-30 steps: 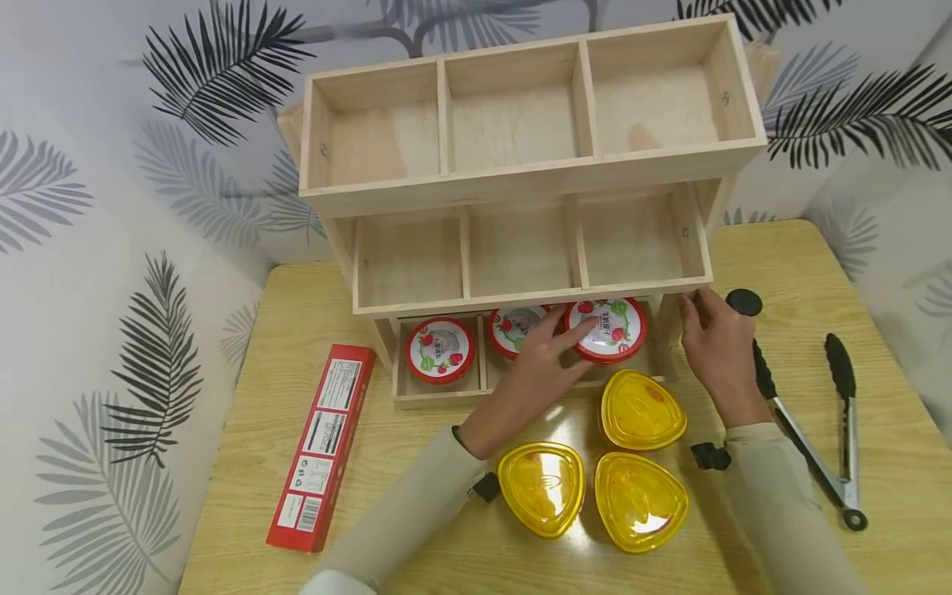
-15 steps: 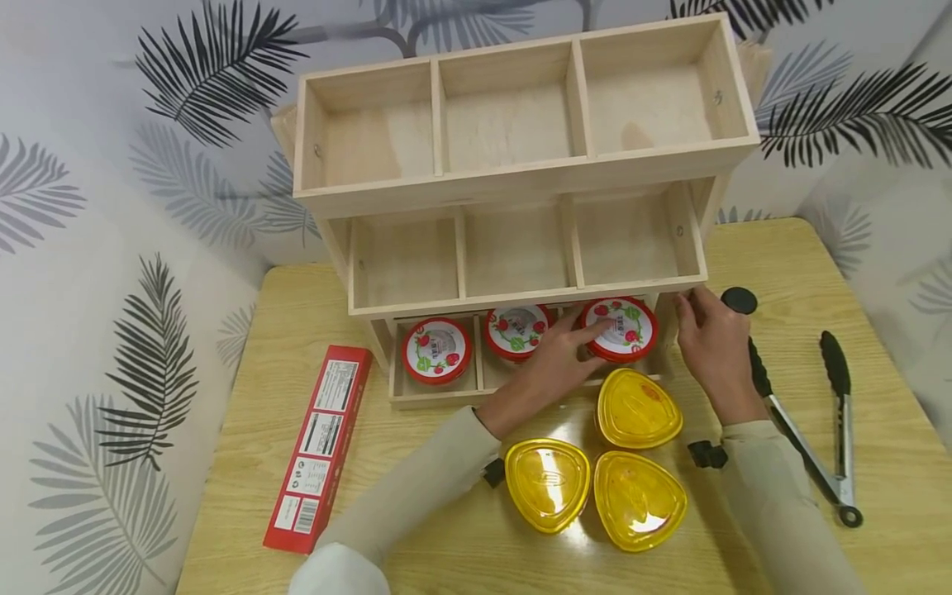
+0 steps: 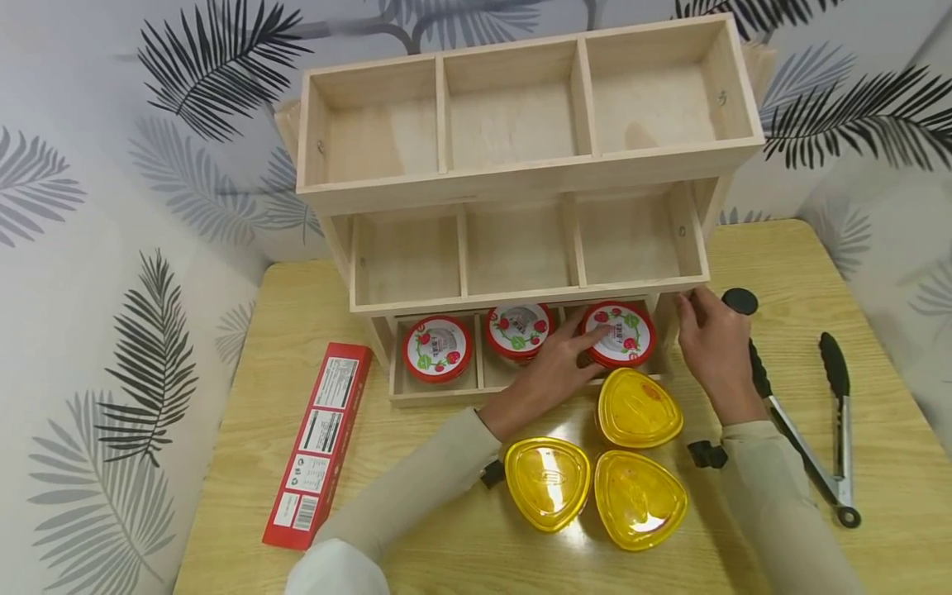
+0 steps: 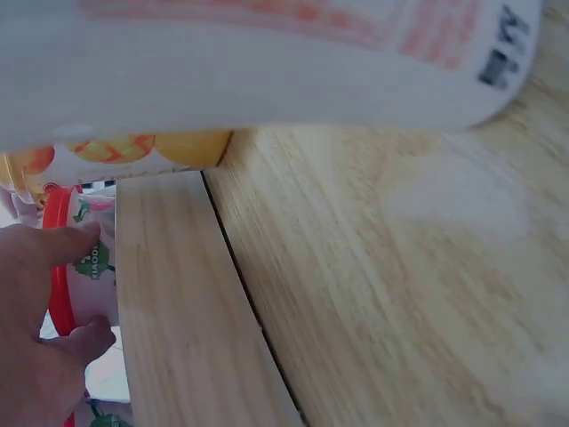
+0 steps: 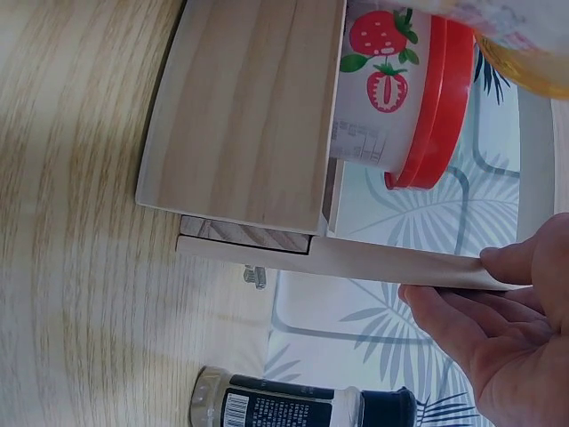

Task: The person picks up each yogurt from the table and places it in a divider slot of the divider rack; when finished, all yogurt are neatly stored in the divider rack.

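Note:
My left hand [image 3: 546,368] grips a round tub [image 3: 628,330] with a red-rimmed, strawberry-printed lid, at the right compartment of the bottom drawer [image 3: 439,400]. In the left wrist view, thumb and fingers of that hand [image 4: 40,311] spread around the tub's side [image 4: 93,276]. Seen from the right wrist, the tub [image 5: 382,98] stands partly above the drawer wall [image 5: 249,107]. Two matching tubs sit in the left [image 3: 437,349] and middle [image 3: 518,329] compartments. My right hand [image 3: 717,355] pinches the rack's right wooden upright [image 5: 391,260] between thumb and fingers.
Three yellow-lidded containers [image 3: 548,483] stand before the drawer. Black-tipped tongs [image 3: 840,430] and a black-capped bottle [image 3: 740,301] are at the right; a red box [image 3: 318,446] lies left. Two wooden trays, upper [image 3: 531,178] and middle [image 3: 531,299], overhang the drawer.
My left hand has carried the tub a little to the right and lowered it at the right compartment. The right hand has stayed on the upright.

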The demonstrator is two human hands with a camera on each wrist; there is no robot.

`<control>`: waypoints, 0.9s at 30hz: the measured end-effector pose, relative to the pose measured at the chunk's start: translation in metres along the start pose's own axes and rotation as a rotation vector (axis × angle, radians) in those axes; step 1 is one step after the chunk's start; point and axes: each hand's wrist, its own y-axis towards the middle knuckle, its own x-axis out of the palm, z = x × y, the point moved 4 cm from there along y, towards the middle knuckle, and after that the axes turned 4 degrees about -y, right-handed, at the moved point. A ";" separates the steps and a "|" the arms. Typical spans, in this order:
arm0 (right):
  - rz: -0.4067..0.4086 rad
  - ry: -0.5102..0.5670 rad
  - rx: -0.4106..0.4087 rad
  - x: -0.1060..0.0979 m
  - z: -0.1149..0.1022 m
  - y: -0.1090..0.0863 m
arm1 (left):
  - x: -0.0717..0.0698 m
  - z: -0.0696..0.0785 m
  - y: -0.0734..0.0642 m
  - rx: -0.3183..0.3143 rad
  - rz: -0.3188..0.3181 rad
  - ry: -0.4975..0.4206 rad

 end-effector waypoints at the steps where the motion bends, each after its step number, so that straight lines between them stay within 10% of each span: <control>1: 0.001 -0.001 0.000 0.000 -0.001 0.000 | -0.001 0.000 0.000 -0.016 -0.015 0.004; 18: 0.012 -0.023 -0.009 0.000 -0.002 -0.001 | -0.022 0.013 -0.006 -0.114 -0.190 -0.037; 24: -0.005 -0.027 0.009 0.001 0.000 -0.004 | -0.065 0.047 -0.036 -0.177 -0.269 -0.049; 27: -0.009 -0.037 0.012 0.001 0.000 -0.004 | -0.104 0.063 -0.066 -0.060 -0.092 -0.106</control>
